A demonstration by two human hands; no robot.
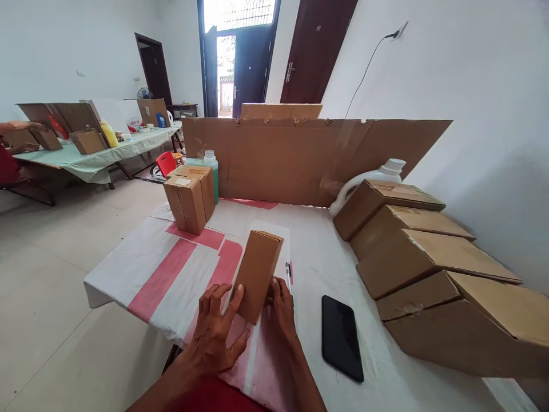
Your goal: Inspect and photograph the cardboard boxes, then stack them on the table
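Observation:
A small brown cardboard box (258, 272) lies tilted on the table's white and red cloth (171, 269), its near end between my hands. My left hand (217, 333) rests against its left side with fingers spread and thumb raised. My right hand (282, 309) presses fingers on the box's right lower edge. A pen (289, 276) lies just right of the box. A black phone (341, 336) lies flat to the right of my right hand.
Two closed small boxes (191, 195) stand at the far left by a green bottle (211, 170). A row of cardboard boxes (412, 252) leans along the right, with a white jug (377, 174) behind. A cardboard screen (300, 157) lines the back. Another person's arm (17, 127) shows at a far table.

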